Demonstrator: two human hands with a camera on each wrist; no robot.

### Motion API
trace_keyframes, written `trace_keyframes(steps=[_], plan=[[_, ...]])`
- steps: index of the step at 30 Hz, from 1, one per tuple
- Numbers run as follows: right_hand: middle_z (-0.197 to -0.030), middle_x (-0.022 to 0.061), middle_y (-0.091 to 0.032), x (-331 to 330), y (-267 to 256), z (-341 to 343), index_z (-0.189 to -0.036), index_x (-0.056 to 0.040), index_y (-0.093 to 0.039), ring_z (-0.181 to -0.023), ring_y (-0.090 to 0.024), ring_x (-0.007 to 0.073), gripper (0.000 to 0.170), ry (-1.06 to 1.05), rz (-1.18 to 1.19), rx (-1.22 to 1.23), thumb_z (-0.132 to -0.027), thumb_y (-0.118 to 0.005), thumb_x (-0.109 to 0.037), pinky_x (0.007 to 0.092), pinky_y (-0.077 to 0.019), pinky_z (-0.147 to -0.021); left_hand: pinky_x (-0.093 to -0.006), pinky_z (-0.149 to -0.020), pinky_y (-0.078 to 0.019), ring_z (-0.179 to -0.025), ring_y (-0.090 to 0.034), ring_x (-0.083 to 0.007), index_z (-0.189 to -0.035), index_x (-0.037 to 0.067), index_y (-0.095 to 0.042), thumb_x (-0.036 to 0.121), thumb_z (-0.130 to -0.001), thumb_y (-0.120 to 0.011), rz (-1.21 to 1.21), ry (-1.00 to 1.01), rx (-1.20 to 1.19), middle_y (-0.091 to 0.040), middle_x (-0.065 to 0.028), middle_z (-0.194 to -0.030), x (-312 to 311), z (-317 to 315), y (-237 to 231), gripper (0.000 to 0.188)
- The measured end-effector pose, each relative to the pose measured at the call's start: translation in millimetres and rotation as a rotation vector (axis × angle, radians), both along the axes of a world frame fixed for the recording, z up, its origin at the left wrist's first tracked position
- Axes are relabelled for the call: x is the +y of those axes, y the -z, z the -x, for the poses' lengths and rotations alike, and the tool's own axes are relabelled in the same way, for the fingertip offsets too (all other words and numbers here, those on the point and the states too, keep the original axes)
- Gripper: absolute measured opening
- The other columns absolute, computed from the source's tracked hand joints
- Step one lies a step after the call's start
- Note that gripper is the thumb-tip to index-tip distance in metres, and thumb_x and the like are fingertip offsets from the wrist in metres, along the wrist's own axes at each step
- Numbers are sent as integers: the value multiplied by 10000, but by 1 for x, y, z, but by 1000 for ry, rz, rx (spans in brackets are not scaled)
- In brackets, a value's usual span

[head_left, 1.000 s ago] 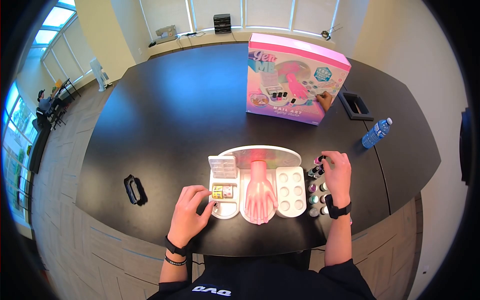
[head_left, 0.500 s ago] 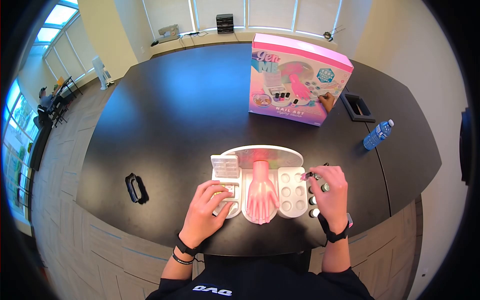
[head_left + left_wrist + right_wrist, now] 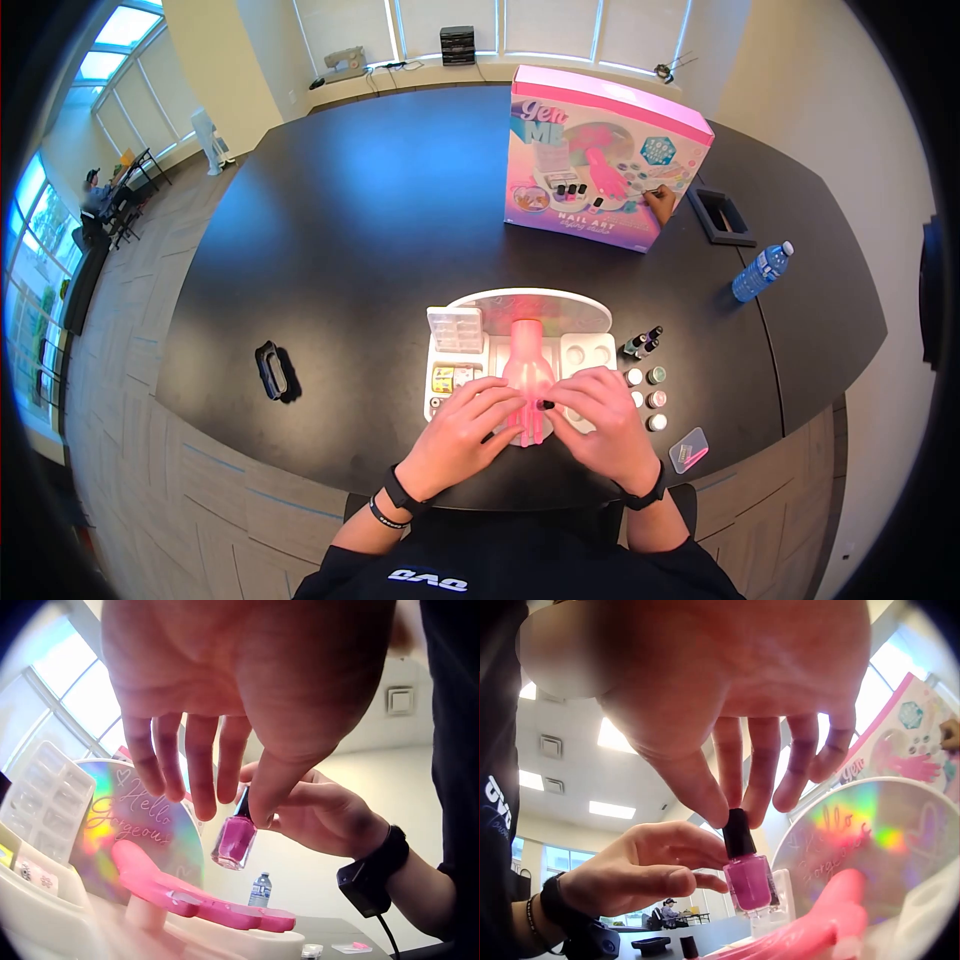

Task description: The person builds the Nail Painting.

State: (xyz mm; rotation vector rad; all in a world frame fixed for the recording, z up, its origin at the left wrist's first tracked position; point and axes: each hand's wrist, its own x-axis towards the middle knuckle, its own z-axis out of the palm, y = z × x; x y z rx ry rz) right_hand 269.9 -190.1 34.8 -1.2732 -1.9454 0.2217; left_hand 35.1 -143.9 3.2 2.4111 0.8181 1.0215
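Head view: A pink model hand (image 3: 527,370) lies palm down on a white tray (image 3: 590,338), and a person's two hands meet above its fingers. The right hand (image 3: 607,425), over the model hand's right side, pinches a small black cap (image 3: 546,405) between thumb and fingertips. The left hand (image 3: 465,428), over its left side, has loosely bent, parted fingers. Behind the model hand rises a rounded, shiny panel (image 3: 582,314); farther back stands a pink box (image 3: 610,165) marked "Nail Art". Left of the model hand, the tray carries a yellow-patterned roll (image 3: 442,379). To its right are upright bottles (image 3: 636,347), small round pots (image 3: 656,399) and, nearer the person, a clear case (image 3: 688,452). A water bottle (image 3: 762,272) stands farther off, behind and to the right.

Left wrist view: A nail polish bottle (image 3: 235,841), bright pink below its black cap, hangs slightly tilted above the model hand. The left fingers reach down, apart and relaxed; whether the thumb touches the cap, I cannot tell.

Right wrist view: The right thumb and fingertips close on the cap, the bottle dangling beneath, above the model hand. The left fingertips are extended just beside the glass; contact is unclear.
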Motion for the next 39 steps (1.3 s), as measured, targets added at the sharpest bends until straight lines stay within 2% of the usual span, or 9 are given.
trace_keyframes(steps=[6, 11, 21, 23, 27, 39], plan=[[-1107, 36, -768, 0, 4, 13, -1144, -99, -807, -1063, -697, 259, 283, -98, -10, 18, -866, -856, -91, 414, -527, -925, -448, -1048, -579, -1230, -698, -329, -1248, 29, -753, 62, -849, -885, 53, 8, -30, -767, -112, -1245, -2, -4, 7, 421], [-1129, 34, -767, 0, 9, 18, -1163, -112, -805, -1086, -699, 255, 303, -131, -2, 35, -866, -868, -111, 407, -520, -917, -442, -1012, -594, -1195, -715, -329, -1197, 26, -753, 36, -840, -891, 87, 14, -59, -774, -119, -1188, -1, 2, 8, 382], [-1167, 39, -761, 1, 5, 16, -1182, -106, -787, -1082, -698, 263, 300, -138, 33, 26, -889, -850, -119, 409, -520, -920, -446, -1031, -581, -1212, -701, -328, -1161, 27, -761, 58, -870, -871, 87, -4, -50, -769, -115, -1165, 5, 23, 5, 313], [-1114, 76, -781, 1, 3, 13, -1110, -65, -803, -1054, -711, 295, 260, -72, 40, 36, -857, -862, -80, 423, -554, -941, -430, -1018, -587, -1188, -721, -317, -1102, 36, -783, 3, -812, -889, 97, -69, -60, -793, -91, -1122, 6, 29, 1, 310], [-1139, 50, -766, -1, 9, 4, -1155, -85, -792, -1069, -694, 279, 261, -30, 35, 26, -898, -833, -107, 422, -530, -951, -424, -1018, -583, -1219, -704, -314, -1065, 58, -797, -43, -784, -855, 147, -110, -36, -799, -61, -1105, 11, 46, 8, 305], [-1098, 82, -783, -11, 19, -27, -1110, -69, -810, -1071, -697, 301, 228, 127, 45, 37, -883, -838, -76, 422, -539, -951, -451, -1058, -560, -1247, -672, -339, -1043, 60, -781, 22, -815, -861, 161, -121, 75, -775, -81, -1093, 21, 57, 21, 244]])
